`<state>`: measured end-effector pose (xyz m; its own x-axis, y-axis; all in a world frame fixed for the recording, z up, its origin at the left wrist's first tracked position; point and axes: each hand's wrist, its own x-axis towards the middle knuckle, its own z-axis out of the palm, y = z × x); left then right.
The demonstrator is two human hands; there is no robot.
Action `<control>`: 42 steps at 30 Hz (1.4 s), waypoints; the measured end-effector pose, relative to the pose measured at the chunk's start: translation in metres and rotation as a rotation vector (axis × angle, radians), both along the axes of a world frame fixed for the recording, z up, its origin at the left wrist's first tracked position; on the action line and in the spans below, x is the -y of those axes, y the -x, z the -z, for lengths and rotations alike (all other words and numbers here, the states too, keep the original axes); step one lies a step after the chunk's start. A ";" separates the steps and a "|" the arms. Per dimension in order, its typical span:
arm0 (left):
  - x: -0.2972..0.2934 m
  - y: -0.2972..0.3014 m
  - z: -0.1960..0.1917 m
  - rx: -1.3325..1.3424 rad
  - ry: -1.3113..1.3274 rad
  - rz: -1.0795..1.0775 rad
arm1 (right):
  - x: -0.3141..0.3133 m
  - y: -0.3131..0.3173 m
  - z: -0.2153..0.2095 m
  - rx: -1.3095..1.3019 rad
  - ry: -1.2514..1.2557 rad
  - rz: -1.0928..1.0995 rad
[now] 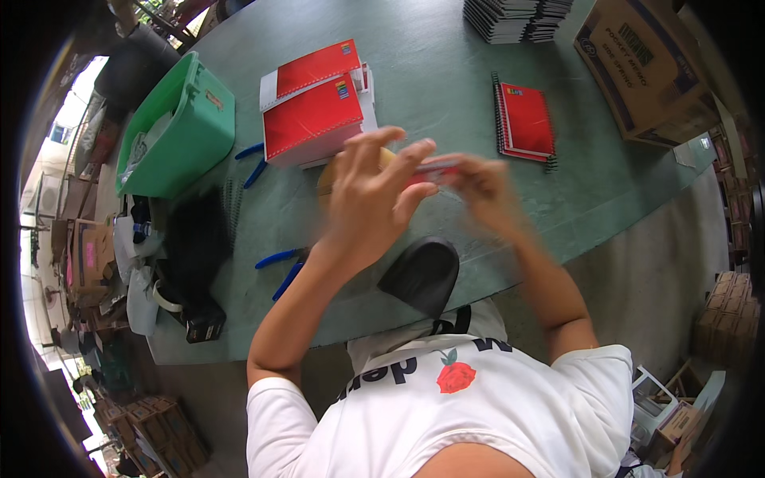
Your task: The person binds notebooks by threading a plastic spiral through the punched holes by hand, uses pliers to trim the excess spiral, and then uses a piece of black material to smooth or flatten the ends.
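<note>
The left hand [362, 187] is raised mid-frame with its fingers part-spread and curled; whether its thumb and forefinger grip anything, I cannot tell. The right hand [488, 191], blurred, seems to pinch one small red piece [440, 169] between its fingertips. That piece sits between the two hands at the centre of the frame, probably held up off the table [430, 80] so both can reach it.

Nearest the body, below the hands, lies one black pad [426, 275]. Left of it is one pair of pliers [288, 280], blue handles spread, likely left within easy reach; a second pair of blue pliers [255, 173] lies further up. One yellow thing [325, 187] is half hidden behind the left hand.

Beyond, upper left of centre, red notebooks [311, 119] stand in two piles, one behind the other, perhaps squared up to keep them together; the number in each cannot be counted. Upper right lies one spiral notebook [526, 119], apart from those piles. One green bin [215, 119] stands upper left, one carton [645, 72] upper right, and grey-edged stacks [518, 20] at the top edge.
</note>
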<state>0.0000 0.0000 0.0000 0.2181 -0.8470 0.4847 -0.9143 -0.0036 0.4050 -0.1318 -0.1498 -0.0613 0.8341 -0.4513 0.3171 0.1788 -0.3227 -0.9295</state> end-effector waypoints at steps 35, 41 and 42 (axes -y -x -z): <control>-0.189 -0.146 0.076 -0.058 -0.751 -1.216 | -0.061 -0.178 -0.071 0.054 1.345 -0.060; -0.198 -0.146 0.077 -0.009 -0.730 -1.203 | -0.068 -0.208 -0.090 -0.404 1.244 -0.367; -0.195 -0.139 0.066 -0.007 -0.680 -1.204 | -0.066 -0.207 -0.093 -0.430 1.214 -0.388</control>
